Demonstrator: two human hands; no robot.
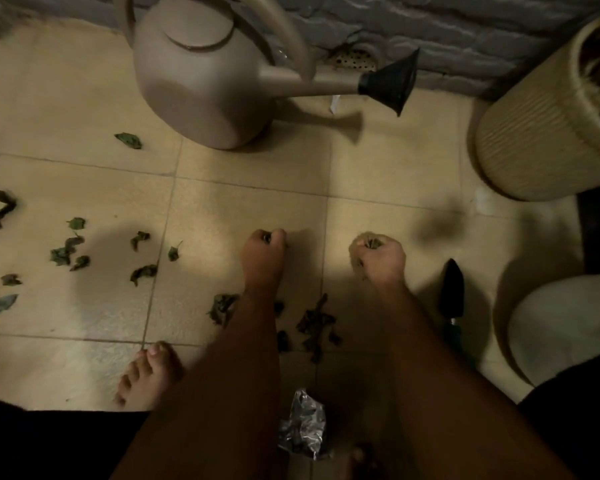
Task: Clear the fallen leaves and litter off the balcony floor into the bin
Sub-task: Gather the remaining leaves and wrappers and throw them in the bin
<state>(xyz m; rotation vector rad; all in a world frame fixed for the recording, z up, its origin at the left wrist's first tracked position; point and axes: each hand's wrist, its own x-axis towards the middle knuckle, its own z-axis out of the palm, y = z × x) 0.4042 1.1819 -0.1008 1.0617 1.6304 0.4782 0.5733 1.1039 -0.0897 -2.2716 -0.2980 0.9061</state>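
Two fists are what we have out in front of us: our left hand (264, 245) and our right hand (378, 254) each have the fingers curled tight round a small clump of dark, dried green leaves, and bits of leaf show at the knuckles. We judge we hold them bunched like this so nothing drops on the way to the bin; a ribbed cream wicker basket (534, 140) at the far right edge of the pale tiled floor (239, 188) may be that bin, though we cannot be sure. Neither grip is over it yet; both sit mid-floor, well apart from it.

Most of the loose leaves lie outside our grips: a scatter (70, 251) toward the left edge of the floor, and a darker heap (314, 323) between our forearms, nearer us than the fists. A crumpled silver foil wrapper (303, 429) lies nearest us, also untouched. A beige plastic watering can (201, 81) stands by the far wall.
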